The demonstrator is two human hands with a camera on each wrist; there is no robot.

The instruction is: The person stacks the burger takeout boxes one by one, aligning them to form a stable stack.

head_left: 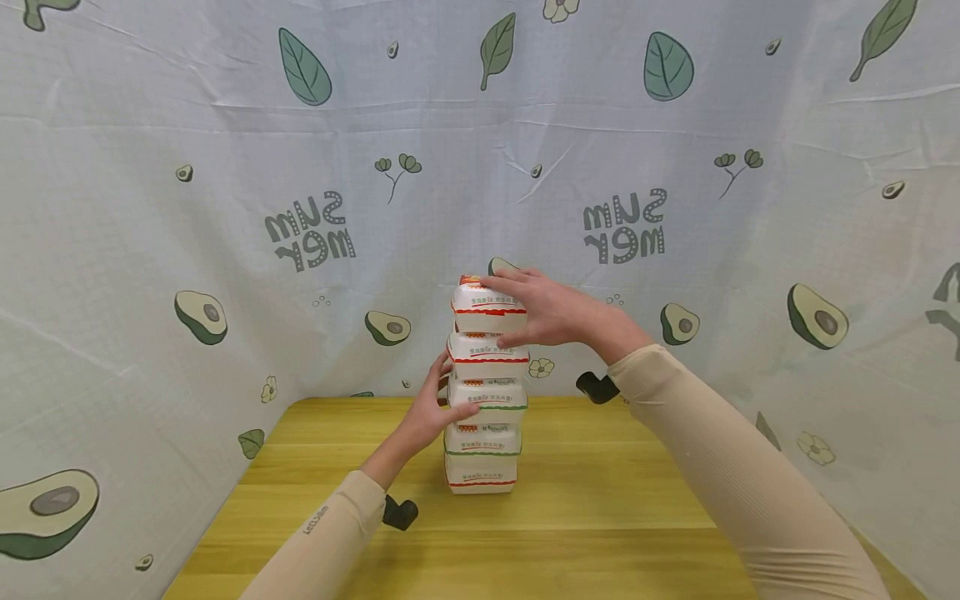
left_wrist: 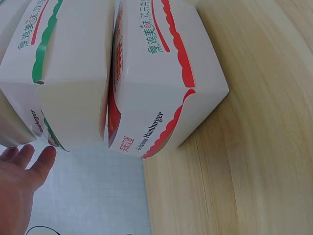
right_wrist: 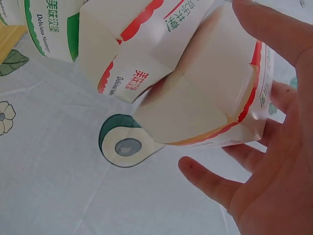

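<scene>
A tall stack of white hamburger boxes with red or green wavy trim stands on the table. My left hand (head_left: 426,414) is at the stack's left side, its thumb (head_left: 461,412) across the front of the middle box (head_left: 491,402). Its other fingers (left_wrist: 41,164) reach behind, fingertips right at a green-trimmed box (left_wrist: 73,58). Up at the right, my right hand (head_left: 551,310) spreads over the top box (head_left: 480,318), fingers along its upper side. Its thumb lies before the second box (head_left: 480,354). The top box sits slightly askew in the right wrist view.
The yellow wooden table (head_left: 600,500) holds the stack near its back part. Behind it hangs a pale curtain (head_left: 465,208) printed with avocados and leaves. Black wrist-worn devices show under the right wrist (head_left: 597,387) and by the left wrist (head_left: 400,512).
</scene>
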